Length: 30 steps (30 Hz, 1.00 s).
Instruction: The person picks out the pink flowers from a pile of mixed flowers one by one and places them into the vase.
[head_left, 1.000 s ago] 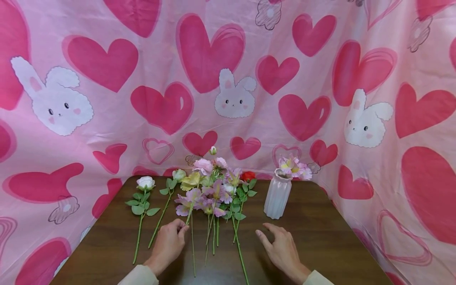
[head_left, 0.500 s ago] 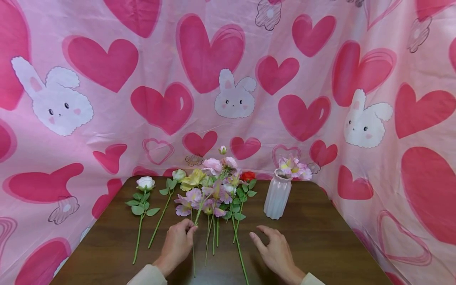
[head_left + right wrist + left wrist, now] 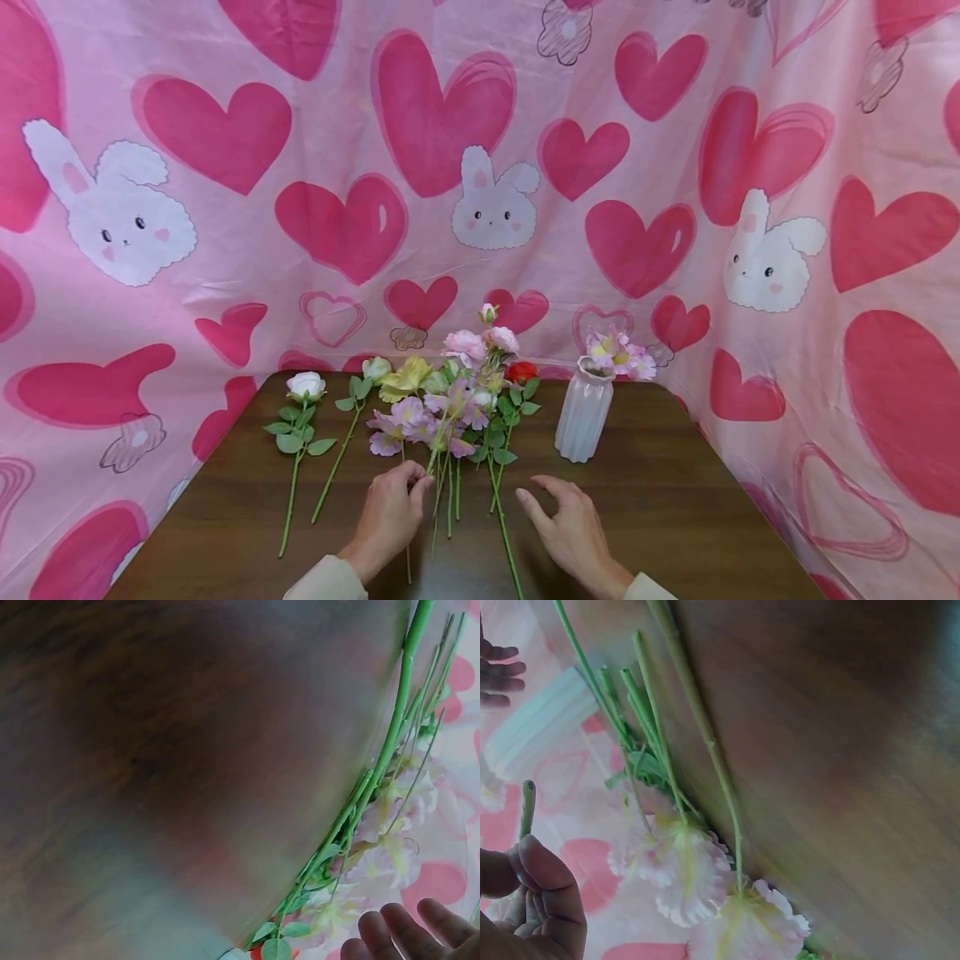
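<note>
My left hand (image 3: 393, 510) pinches the green stem of a pink flower spray between thumb and fingers. The spray (image 3: 463, 347) stands raised over the other flowers, with two ruffled blooms and a small bud on top. In the left wrist view, the cut stem end (image 3: 528, 806) sticks out past the pinching thumb. My right hand (image 3: 568, 527) hovers over the table with fingers spread and relaxed, holding nothing. Ahead of it stands a white ribbed vase (image 3: 579, 421), with a pink-purple flower (image 3: 618, 354) leaning out of its mouth to the right.
Several pink-purple flowers (image 3: 393, 425) lie mid-table beneath the spray, beside a yellow flower (image 3: 407, 379) and a red rose (image 3: 521, 372). A white rose (image 3: 306, 386) and a pale green-white rose (image 3: 377, 368) lie at left. Behind the brown table (image 3: 675, 500) hangs a pink heart-patterned cloth (image 3: 330, 275).
My left hand has moved steadily to the right, carrying the pink spray with it across the lying flowers. My right hand has shifted slightly to the left.
</note>
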Motion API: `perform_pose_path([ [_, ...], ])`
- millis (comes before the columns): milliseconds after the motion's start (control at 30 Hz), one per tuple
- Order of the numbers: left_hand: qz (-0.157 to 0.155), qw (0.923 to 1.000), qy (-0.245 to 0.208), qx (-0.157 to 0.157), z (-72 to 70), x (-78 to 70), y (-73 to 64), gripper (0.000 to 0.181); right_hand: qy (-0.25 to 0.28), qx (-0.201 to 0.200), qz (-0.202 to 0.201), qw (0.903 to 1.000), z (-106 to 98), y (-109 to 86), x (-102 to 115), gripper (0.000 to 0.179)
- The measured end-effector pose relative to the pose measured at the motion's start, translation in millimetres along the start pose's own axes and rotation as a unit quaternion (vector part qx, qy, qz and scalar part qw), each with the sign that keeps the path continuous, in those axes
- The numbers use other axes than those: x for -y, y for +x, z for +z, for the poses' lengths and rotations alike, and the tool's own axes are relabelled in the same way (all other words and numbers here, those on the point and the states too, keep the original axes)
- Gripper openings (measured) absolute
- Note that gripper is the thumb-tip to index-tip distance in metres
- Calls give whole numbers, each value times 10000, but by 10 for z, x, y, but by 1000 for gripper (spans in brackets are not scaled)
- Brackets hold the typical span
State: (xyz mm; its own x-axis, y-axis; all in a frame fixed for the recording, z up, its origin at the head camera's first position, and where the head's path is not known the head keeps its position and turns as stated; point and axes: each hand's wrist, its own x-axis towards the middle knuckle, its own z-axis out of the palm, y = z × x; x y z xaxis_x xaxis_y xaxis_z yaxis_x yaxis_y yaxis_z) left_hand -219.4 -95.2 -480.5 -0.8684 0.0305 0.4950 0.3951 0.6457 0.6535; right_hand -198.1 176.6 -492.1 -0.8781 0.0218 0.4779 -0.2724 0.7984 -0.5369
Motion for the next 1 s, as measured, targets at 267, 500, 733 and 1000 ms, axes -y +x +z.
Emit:
perform_pose_path([
  [267,189,9997,-140,86,44,-82,21,20,26,-87,-99,9999,21,22,26,37],
  [500,444,9989,-129,98,91,-159,41,20,109,-127,-203,9997,23,63,76,34],
  [733,582,9979,-212,177,172,-208,47,17,253,-156,-166,9994,16,85,122,30],
  [1000,621,9959,-464,470,243,-284,37,16,425,-331,-228,9983,47,106,130,28],
])
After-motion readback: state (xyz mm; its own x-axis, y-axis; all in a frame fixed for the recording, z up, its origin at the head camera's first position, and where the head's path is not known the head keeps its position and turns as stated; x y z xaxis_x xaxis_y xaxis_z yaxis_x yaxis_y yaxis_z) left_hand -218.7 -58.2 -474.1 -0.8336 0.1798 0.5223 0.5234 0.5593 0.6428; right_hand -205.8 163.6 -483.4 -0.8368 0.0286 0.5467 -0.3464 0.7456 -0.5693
